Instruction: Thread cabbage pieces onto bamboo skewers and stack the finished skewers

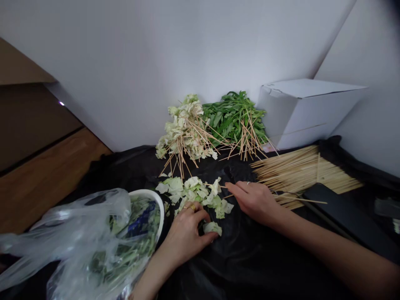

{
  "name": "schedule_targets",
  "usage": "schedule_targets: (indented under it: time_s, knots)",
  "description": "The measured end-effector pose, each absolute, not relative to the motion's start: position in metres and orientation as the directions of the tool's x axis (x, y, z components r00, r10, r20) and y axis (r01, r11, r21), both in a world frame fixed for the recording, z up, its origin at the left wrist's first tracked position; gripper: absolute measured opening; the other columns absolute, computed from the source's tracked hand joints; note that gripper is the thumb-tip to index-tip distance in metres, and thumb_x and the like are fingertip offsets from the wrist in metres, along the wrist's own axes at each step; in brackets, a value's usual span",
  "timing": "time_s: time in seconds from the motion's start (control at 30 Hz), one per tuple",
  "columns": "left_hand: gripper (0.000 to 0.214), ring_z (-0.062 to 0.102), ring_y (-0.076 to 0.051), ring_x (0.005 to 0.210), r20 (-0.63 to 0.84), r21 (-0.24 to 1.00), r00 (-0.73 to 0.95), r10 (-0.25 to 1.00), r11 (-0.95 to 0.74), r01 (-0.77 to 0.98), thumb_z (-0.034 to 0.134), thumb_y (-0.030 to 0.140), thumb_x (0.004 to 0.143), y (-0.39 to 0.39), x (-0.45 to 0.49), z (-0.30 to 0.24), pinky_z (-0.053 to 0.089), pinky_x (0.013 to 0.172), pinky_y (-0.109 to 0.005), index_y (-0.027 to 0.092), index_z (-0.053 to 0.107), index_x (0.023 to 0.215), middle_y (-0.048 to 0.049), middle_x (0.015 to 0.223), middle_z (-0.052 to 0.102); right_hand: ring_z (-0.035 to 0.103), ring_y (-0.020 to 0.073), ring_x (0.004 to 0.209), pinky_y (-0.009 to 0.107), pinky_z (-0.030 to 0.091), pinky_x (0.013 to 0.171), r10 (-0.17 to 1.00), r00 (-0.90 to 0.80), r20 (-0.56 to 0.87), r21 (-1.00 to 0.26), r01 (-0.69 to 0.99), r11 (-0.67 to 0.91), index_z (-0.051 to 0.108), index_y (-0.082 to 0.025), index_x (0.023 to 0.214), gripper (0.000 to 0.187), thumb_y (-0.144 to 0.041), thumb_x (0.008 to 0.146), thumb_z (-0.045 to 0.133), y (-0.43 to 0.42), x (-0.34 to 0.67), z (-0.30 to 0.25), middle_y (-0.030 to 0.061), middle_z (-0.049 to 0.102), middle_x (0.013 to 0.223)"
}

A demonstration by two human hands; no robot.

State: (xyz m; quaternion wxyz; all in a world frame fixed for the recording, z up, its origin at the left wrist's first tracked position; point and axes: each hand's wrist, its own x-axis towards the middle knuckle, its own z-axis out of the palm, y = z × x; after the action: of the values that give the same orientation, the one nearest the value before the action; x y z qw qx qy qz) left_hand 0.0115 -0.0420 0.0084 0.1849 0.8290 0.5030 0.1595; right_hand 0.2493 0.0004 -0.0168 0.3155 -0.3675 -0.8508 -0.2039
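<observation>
where the cabbage piece (213, 228) lies, lower centre of frame, the left hand (187, 229) curls against it, grip unclear; up and right, the right hand (254, 202) pinches a skewer (312, 201), long axis nearly level across frame.

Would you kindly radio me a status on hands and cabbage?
Left hand over loose cabbage. Right hand holding skewer. White-rimmed tub close beside left forearm.

I watch the left hand (191, 228) and right hand (251, 199) near frame centre

The left curls by a cabbage piece (213, 228) lower down; the right grips a skewer (221, 186); skewered cabbage (178, 125) and skewered greens (227, 118) lie upper centre; loose skewers (290, 167) lie right; a white tub (161, 208) of leaves (137, 250) sits lower left.
</observation>
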Motion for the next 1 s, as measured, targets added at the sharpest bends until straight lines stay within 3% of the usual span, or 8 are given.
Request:
schedule_targets:
  time_s: [0.1, 0.27, 0.4, 0.47, 0.57, 0.73, 0.9, 1.0]
  knots:
    - [0.023, 0.057, -0.026, 0.092, 0.072, 0.477, 0.467, 0.881, -0.442, 0.76, 0.083, 0.029, 0.067, -0.042, 0.011, 0.005, 0.045, 0.079, -0.036, 0.021, 0.065, 0.081, -0.0042, 0.09, 0.063, 0.051, 0.0125, 0.061, 0.028, 0.036, 0.057, 0.508, -0.53, 0.679, 0.107, 0.756, 0.646, 0.066, -0.012, 0.111, 0.028, -0.009, 0.088, 0.049, 0.001, 0.249, -0.017, 0.0006, 0.061, 0.073]
    - [0.011, 0.059, -0.021, 0.086, 0.246, 0.588, 0.428, 0.87, -0.485, 0.648, 0.068, 0.024, 0.083, -0.04, 0.013, -0.004, 0.044, 0.08, -0.033, 0.021, 0.06, 0.077, -0.0032, 0.083, 0.064, 0.052, 0.0123, 0.061, 0.028, 0.037, 0.057, 0.508, -0.527, 0.681, 0.113, 0.761, 0.639, 0.065, -0.012, 0.113, 0.03, -0.01, 0.09, 0.046, 0.002, 0.252, -0.018, 0.0013, 0.062, 0.074]
    - [0.011, 0.056, -0.015, 0.066, 0.27, 0.758, 0.206, 0.94, -0.34, 0.557, 0.066, 0.027, 0.085, -0.039, 0.015, -0.009, 0.043, 0.064, -0.027, 0.021, 0.061, 0.077, -0.0007, 0.074, 0.063, 0.053, 0.0124, 0.061, 0.027, 0.037, 0.056, 0.519, -0.513, 0.683, 0.096, 0.768, 0.633, 0.065, -0.013, 0.112, 0.03, -0.01, 0.09, 0.045, 0.003, 0.254, -0.017, 0.002, 0.063, 0.074]
    - [0.01, 0.055, -0.014, 0.063, 0.236, 0.866, 0.064, 0.97, -0.239, 0.439, 0.068, 0.029, 0.082, -0.038, 0.017, -0.01, 0.043, 0.061, -0.025, 0.021, 0.065, 0.088, 0.0, 0.074, 0.063, 0.053, 0.0126, 0.061, 0.027, 0.037, 0.056, 0.52, -0.51, 0.686, 0.089, 0.768, 0.635, 0.065, -0.013, 0.112, 0.03, -0.011, 0.089, 0.046, 0.003, 0.254, -0.016, 0.0023, 0.064, 0.075]
    - [0.029, 0.059, -0.015, 0.069, 0.148, 0.963, -0.038, 0.988, -0.135, 0.233, 0.072, 0.03, 0.078, -0.034, 0.019, -0.009, 0.048, 0.065, -0.025, 0.021, 0.068, 0.105, -0.0009, 0.079, 0.064, 0.053, 0.0128, 0.06, 0.028, 0.037, 0.055, 0.505, -0.498, 0.704, 0.084, 0.766, 0.638, 0.065, -0.013, 0.111, 0.028, -0.012, 0.09, 0.047, 0.002, 0.253, -0.015, 0.0019, 0.064, 0.075]
    - [0.022, 0.063, -0.017, 0.084, 0.121, 0.985, -0.042, 0.992, -0.114, 0.133, 0.074, 0.029, 0.074, -0.031, 0.021, -0.009, 0.05, 0.079, -0.028, 0.018, 0.07, 0.093, -0.0041, 0.087, 0.067, 0.057, 0.014, 0.065, 0.029, 0.04, 0.059, 0.487, -0.482, 0.729, 0.077, 0.764, 0.64, 0.064, -0.012, 0.115, 0.028, -0.013, 0.092, 0.049, 0.001, 0.252, -0.011, 0.0027, 0.066, 0.079]
    - [0.02, 0.062, -0.013, 0.069, 0.097, 0.995, -0.098, 0.99, -0.095, 0.033, 0.074, 0.032, 0.076, -0.033, 0.021, -0.009, 0.05, 0.069, -0.025, 0.018, 0.061, 0.084, 0.0001, 0.075, 0.066, 0.056, 0.014, 0.066, 0.028, 0.041, 0.06, 0.407, -0.484, 0.775, 0.108, 0.735, 0.669, 0.064, -0.011, 0.115, 0.029, -0.008, 0.09, 0.049, -0.003, 0.251, -0.006, 0.0034, 0.066, 0.078]
    - [0.024, 0.065, -0.014, 0.072, 0.052, 0.997, -0.138, 0.989, -0.058, -0.043, 0.074, 0.034, 0.077, -0.032, 0.019, -0.008, 0.052, 0.071, -0.026, 0.019, 0.057, 0.084, 0.0003, 0.077, 0.068, 0.055, 0.0132, 0.065, 0.027, 0.04, 0.06, 0.365, -0.52, 0.773, 0.136, 0.697, 0.704, 0.064, -0.012, 0.116, 0.033, -0.006, 0.089, 0.047, -0.004, 0.251, -0.005, 0.0033, 0.065, 0.076]
